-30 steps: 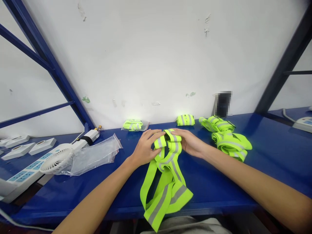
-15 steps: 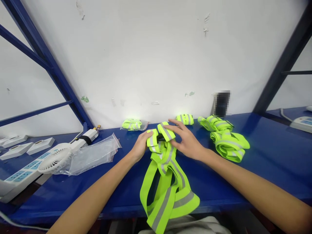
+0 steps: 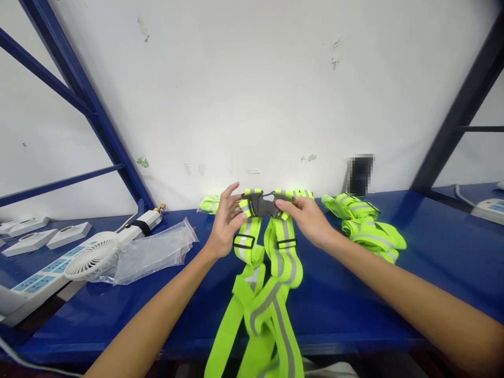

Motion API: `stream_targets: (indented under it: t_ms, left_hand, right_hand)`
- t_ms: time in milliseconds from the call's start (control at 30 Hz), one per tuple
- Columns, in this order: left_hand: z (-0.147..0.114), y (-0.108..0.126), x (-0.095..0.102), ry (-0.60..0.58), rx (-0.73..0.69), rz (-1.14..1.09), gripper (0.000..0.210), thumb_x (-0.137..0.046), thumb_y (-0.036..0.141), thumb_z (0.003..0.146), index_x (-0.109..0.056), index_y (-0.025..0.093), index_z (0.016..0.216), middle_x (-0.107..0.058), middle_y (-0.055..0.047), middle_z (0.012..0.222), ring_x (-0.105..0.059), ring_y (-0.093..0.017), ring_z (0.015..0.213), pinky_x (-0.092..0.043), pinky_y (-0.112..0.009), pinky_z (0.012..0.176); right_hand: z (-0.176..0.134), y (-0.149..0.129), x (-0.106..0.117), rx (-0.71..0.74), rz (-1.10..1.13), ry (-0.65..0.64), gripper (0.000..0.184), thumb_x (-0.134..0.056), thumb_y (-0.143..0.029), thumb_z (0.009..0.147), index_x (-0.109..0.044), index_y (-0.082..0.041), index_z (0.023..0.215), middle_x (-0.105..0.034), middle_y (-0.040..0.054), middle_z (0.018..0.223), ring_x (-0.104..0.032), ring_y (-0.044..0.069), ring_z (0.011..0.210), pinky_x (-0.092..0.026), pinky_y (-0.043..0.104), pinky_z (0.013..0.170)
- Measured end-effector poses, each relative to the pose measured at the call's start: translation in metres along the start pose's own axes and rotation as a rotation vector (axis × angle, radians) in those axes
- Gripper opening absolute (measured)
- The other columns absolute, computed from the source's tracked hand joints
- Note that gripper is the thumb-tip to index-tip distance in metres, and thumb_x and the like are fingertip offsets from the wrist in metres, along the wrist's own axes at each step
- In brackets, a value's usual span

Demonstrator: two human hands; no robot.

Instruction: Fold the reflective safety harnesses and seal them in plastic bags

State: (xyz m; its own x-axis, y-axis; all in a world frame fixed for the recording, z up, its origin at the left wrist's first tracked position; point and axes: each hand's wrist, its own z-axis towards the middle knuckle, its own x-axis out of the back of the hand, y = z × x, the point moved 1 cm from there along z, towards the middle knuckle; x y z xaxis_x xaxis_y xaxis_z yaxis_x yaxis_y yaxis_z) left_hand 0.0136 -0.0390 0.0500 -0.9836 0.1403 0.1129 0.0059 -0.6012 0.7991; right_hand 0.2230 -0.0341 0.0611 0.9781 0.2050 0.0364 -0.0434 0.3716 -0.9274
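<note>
A neon yellow-green reflective strap harness point(image 3: 283, 294) with grey stripes hangs from both hands and drapes over the table's front edge. Its dark side-release buckle point(image 3: 265, 205) is held up between them, the two halves joined or pressed together. My left hand point(image 3: 227, 223) is closed on the strap at the buckle's left end, a finger raised. With the thumb on the buckle's right end, my right hand point(image 3: 309, 218) pinches it. Black slider rings point(image 3: 244, 241) sit on the two straps below. Part of the buckle is covered by the fingers.
Folded reflective straps point(image 3: 370, 231) lie on the right of the blue table point(image 3: 441, 252). A bagged bundle point(image 3: 208, 203) rests against the wall. On the left are clear plastic bags point(image 3: 153, 254), a white fan point(image 3: 92, 257) and a power strip point(image 3: 39, 283). A pixelated dark object point(image 3: 359, 175) leans at the back.
The harness end has been lifted and turned, so the dark buckle and slider rings now show. Both hands have shifted, and the straps hang straighter and lower.
</note>
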Motion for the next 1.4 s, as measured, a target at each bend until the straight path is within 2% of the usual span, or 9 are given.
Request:
stream_targets:
  t_ms: [100, 200, 367, 533, 733, 867, 1000, 1167, 1400]
  left_hand:
    - [0.031, 0.018, -0.005, -0.069, 0.006, 0.031, 0.070, -0.067, 0.041, 0.085, -0.035, 0.030, 0.146, -0.051, -0.008, 0.142, -0.052, -0.026, 0.129, -0.042, -0.039, 0.108]
    - [0.070, 0.029, -0.012, 0.011, 0.044, -0.145, 0.074, -0.072, 0.038, 0.081, -0.033, 0.030, 0.144, -0.062, -0.007, 0.128, -0.062, -0.025, 0.116, -0.049, -0.042, 0.101]
    - [0.103, 0.055, -0.012, 0.012, -0.082, -0.231, 0.051, -0.076, 0.033, 0.077, -0.054, 0.017, 0.120, -0.068, -0.010, 0.115, -0.066, -0.028, 0.107, -0.051, -0.044, 0.098]
    - [0.109, 0.070, -0.004, 0.005, -0.203, -0.154, 0.048, -0.078, 0.032, 0.075, -0.056, 0.017, 0.115, -0.067, -0.008, 0.114, -0.063, -0.030, 0.115, -0.049, -0.043, 0.100]
    - [0.111, 0.047, -0.013, -0.024, -0.131, -0.196, 0.046, -0.074, 0.037, 0.081, -0.053, 0.018, 0.117, -0.065, -0.009, 0.120, -0.059, -0.030, 0.121, -0.048, -0.044, 0.102]
    - [0.108, 0.037, -0.012, -0.047, -0.054, -0.179, 0.045, -0.073, 0.034, 0.082, -0.053, 0.019, 0.119, -0.065, -0.010, 0.121, -0.060, -0.030, 0.121, -0.049, -0.046, 0.103]
    - [0.109, 0.036, -0.011, -0.063, 0.013, -0.244, 0.050, -0.072, 0.027, 0.079, -0.053, 0.019, 0.124, -0.070, -0.009, 0.113, -0.067, -0.029, 0.109, -0.052, -0.047, 0.098]
    - [0.106, 0.042, -0.024, -0.040, 0.093, -0.262, 0.038, -0.069, 0.042, 0.081, -0.065, 0.014, 0.106, -0.074, -0.011, 0.098, -0.071, -0.031, 0.097, -0.056, -0.046, 0.090]
    - [0.105, 0.035, -0.032, 0.182, 0.089, -0.197, 0.026, -0.059, 0.042, 0.089, -0.066, 0.018, 0.098, -0.074, -0.005, 0.093, -0.068, -0.031, 0.102, -0.054, -0.044, 0.090]
  right_hand:
    - [0.023, -0.030, 0.001, -0.004, 0.090, -0.022, 0.035, -0.073, -0.048, 0.079, -0.074, -0.016, 0.091, -0.075, 0.0051, 0.082, -0.069, 0.023, 0.080, -0.054, 0.033, 0.074]
    - [0.047, -0.060, 0.003, 0.157, 0.043, -0.058, 0.032, -0.073, -0.046, 0.081, -0.073, -0.018, 0.096, -0.074, 0.0043, 0.088, -0.068, 0.022, 0.084, -0.055, 0.033, 0.074]
    - [0.067, -0.091, 0.005, 0.134, -0.020, -0.106, 0.028, -0.063, -0.041, 0.089, -0.067, -0.020, 0.107, -0.071, 0.0052, 0.088, -0.067, 0.020, 0.071, -0.056, 0.033, 0.059]
    - [0.073, -0.098, 0.005, 0.086, -0.020, -0.193, 0.028, -0.060, -0.029, 0.087, -0.059, -0.024, 0.114, -0.067, 0.0043, 0.097, -0.065, 0.022, 0.077, -0.058, 0.042, 0.071]
    - [0.078, -0.083, 0.002, 0.294, -0.063, 0.103, 0.019, -0.050, -0.019, 0.083, -0.057, -0.022, 0.100, -0.062, 0.0019, 0.097, -0.059, 0.023, 0.099, -0.052, 0.042, 0.090]
    - [0.076, -0.071, 0.001, 0.337, -0.080, 0.091, 0.024, -0.047, -0.018, 0.083, -0.056, -0.024, 0.105, -0.063, 0.0014, 0.106, -0.058, 0.022, 0.107, -0.048, 0.041, 0.098]
    - [0.080, -0.068, 0.006, 0.479, -0.166, 0.140, 0.027, -0.044, -0.020, 0.088, -0.054, -0.024, 0.114, -0.060, 0.0026, 0.120, -0.052, 0.022, 0.120, -0.039, 0.044, 0.109]
    - [0.078, -0.066, 0.007, 0.575, -0.241, 0.276, 0.028, -0.037, -0.026, 0.097, -0.045, -0.027, 0.124, -0.054, 0.0038, 0.132, -0.047, 0.021, 0.130, -0.036, 0.045, 0.113]
    - [0.065, -0.062, -0.008, 0.632, -0.304, 0.282, 0.039, -0.036, -0.042, 0.102, -0.030, -0.029, 0.137, -0.049, 0.0089, 0.140, -0.046, 0.025, 0.135, -0.039, 0.044, 0.111]
